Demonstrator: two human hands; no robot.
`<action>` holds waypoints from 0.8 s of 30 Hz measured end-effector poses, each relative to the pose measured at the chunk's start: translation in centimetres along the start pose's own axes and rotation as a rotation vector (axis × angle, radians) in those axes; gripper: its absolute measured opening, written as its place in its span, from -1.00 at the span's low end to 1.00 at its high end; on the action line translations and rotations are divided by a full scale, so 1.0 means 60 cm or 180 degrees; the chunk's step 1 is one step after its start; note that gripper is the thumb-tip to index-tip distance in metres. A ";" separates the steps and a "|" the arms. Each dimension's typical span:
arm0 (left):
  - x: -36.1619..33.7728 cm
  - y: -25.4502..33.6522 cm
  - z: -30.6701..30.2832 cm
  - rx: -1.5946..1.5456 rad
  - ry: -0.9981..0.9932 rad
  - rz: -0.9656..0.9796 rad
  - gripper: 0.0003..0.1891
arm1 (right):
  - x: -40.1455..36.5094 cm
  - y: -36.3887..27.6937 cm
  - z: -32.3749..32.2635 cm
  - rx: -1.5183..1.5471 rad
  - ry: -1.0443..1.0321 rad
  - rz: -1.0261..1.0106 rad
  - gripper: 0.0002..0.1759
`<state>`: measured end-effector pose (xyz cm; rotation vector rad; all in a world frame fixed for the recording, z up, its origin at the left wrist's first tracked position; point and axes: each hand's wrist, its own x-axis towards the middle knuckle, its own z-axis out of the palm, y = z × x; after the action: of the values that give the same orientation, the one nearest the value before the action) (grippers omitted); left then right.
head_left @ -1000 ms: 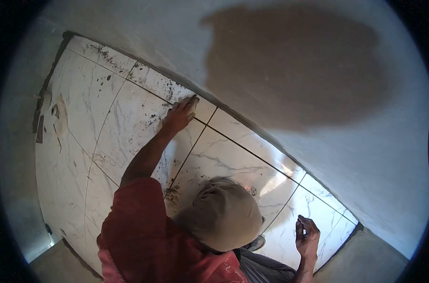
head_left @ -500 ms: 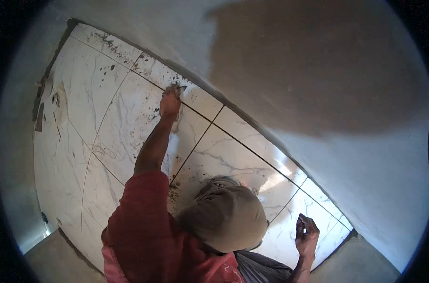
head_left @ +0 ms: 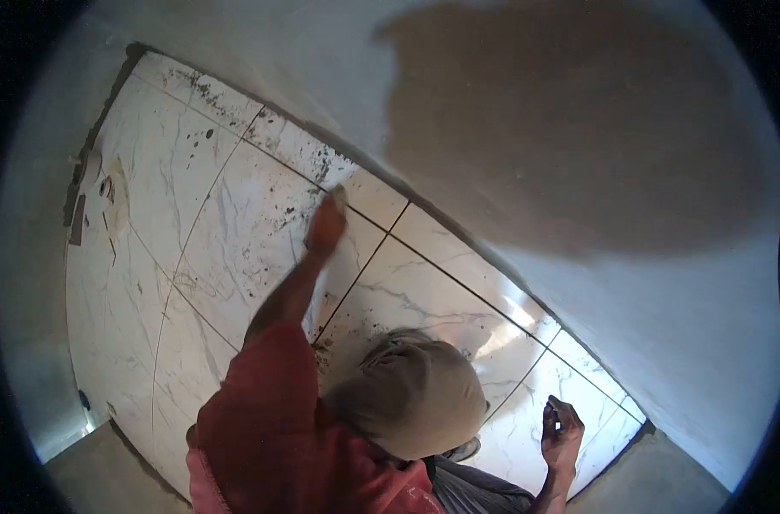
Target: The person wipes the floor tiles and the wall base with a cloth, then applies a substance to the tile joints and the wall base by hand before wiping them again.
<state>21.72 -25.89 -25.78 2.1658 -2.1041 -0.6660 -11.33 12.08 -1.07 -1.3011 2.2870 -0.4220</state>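
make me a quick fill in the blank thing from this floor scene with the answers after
1. The bent-over person has a rounded brownish fabric cap on the ____.
2. The reaching bare hand over the glossy white tiles extends from a ____ sleeve.
3. The straight joint lines between these grey-veined tiles look ____, not white.
4. A large dark patch covers part of the smooth grey ____.

Missing words: head; red; dark; wall
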 end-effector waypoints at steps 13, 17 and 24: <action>0.035 -0.077 0.146 0.0019 0.0872 0.1375 -0.57 | -0.013 0.008 -0.005 0.0013 0.0122 -0.0201 -0.81; -0.047 0.015 0.130 0.0296 -0.0528 0.1482 -0.52 | -0.005 -0.010 -0.002 0.0002 -0.0067 -0.0127 -0.83; 0.025 -0.015 0.013 -0.0147 0.0310 -0.0009 -0.61 | -0.013 0.006 -0.011 0.0020 0.0107 -0.0055 -0.83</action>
<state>22.30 -27.07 -27.17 2.1319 -2.0177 -0.5903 -11.60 12.92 -0.49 -1.3212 2.3014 -0.4600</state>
